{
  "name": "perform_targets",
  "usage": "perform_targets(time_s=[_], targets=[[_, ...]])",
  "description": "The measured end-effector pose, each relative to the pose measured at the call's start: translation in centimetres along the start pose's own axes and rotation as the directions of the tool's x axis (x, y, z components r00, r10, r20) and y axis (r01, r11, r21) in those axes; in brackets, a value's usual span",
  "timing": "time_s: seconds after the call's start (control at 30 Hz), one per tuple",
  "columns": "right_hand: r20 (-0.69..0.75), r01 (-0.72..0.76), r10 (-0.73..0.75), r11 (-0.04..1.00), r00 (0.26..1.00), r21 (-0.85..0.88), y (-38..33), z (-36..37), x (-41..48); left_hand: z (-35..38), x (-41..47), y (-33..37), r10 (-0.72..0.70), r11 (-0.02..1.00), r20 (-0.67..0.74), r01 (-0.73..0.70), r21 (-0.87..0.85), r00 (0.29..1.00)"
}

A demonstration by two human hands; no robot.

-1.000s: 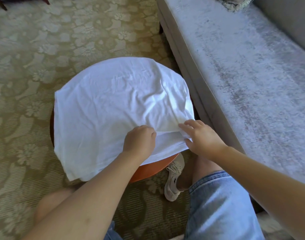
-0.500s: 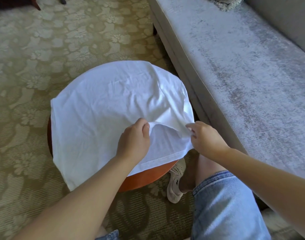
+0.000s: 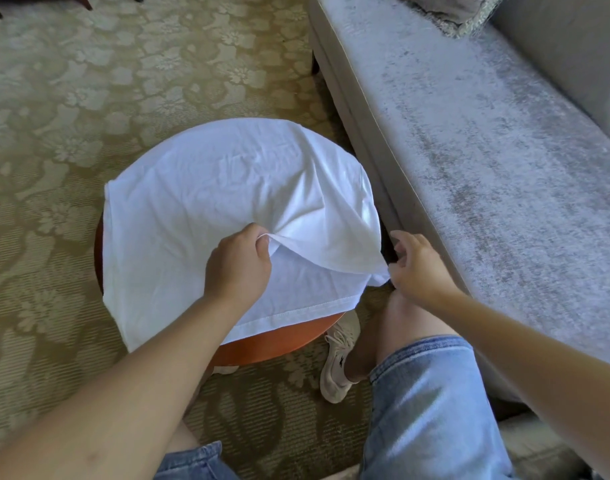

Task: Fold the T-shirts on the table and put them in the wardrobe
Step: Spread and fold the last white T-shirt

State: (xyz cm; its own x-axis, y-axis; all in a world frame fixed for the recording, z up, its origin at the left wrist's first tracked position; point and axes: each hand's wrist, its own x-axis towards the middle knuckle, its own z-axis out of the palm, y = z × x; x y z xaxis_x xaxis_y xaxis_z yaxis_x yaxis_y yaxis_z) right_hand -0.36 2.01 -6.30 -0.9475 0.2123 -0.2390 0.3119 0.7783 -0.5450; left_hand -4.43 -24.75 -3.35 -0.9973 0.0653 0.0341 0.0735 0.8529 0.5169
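- One white T-shirt [image 3: 199,209] lies spread over one round wooden table [image 3: 279,344].
- My left hand [image 3: 239,268], fingers curled, pinches a raised fold of the shirt.
- My right hand [image 3: 419,268] pinches the fold's right corner, other fingers loosely spread.
- One grey sofa [image 3: 487,168] stands just beside the table.

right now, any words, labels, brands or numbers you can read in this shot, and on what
None can be read.
white T-shirt: no print or label shows.
shoe: a small dark mark on its side, too small to read.
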Motion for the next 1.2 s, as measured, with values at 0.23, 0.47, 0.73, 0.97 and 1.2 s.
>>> perform_targets(time_s=[0.23,0.47,0.73,0.97,1.2], targets=[[0.075,0.245,-0.234,0.894,0.969,-0.375,0.2,2.5,-0.9,-0.2,-0.1,1.0,-0.006,0.998,0.012,0.007,-0.064,1.0],[-0.051,0.246,-0.272,0.923,0.961,-0.297,1.3,1.6,0.0,-0.4,-0.2,-0.2,-0.071,0.997,0.011,0.072,-0.042,0.997],[-0.183,0.208,-0.182,0.969,0.966,0.133,-1.2,0.4,-0.3,-0.3,-0.5,-1.5,-0.189,0.982,0.033,0.19,-0.019,0.981],[-0.31,0.4,-0.386,0.916,0.869,-0.018,-3.4,0.4,-0.1,-0.3,-1.4,-3.6,-0.19,0.981,0.067,0.191,-0.014,0.98],[-0.143,0.509,-0.53,0.846,0.836,-0.158,-7.9,1.6,0.1,-1.3,-5.7,-8.5,-0.33,0.932,0.12,0.304,0.197,0.936]])
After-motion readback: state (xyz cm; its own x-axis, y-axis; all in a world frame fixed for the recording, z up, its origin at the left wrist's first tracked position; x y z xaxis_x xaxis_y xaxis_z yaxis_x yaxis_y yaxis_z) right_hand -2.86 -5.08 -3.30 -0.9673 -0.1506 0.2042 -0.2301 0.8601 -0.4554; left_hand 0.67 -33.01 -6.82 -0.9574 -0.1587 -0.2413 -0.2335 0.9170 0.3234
